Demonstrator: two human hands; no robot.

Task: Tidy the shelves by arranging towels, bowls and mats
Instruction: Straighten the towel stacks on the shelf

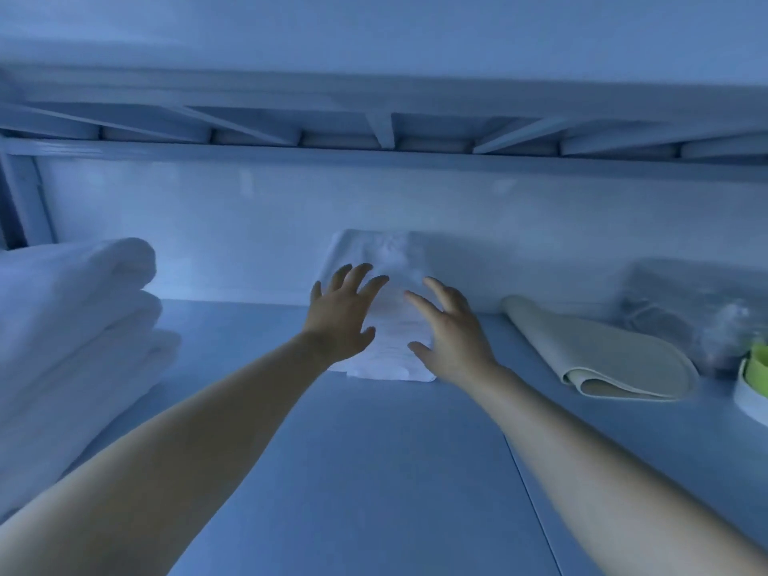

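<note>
Towel (388,326) (folded) — left hand (340,313) and right hand (453,334) at its edges, fingers spread.

White towel (390,322), beige mat (598,355)

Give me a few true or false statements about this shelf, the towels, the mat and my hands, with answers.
1. The left hand and right hand both have spread fingers near the middle towel. True.
2. The mat lies left of that towel. False: it lies to its right.
3. A towel stack sits at the left end of the shelf. True.
4. The right hand holds a bowl. False: it holds nothing.
</note>
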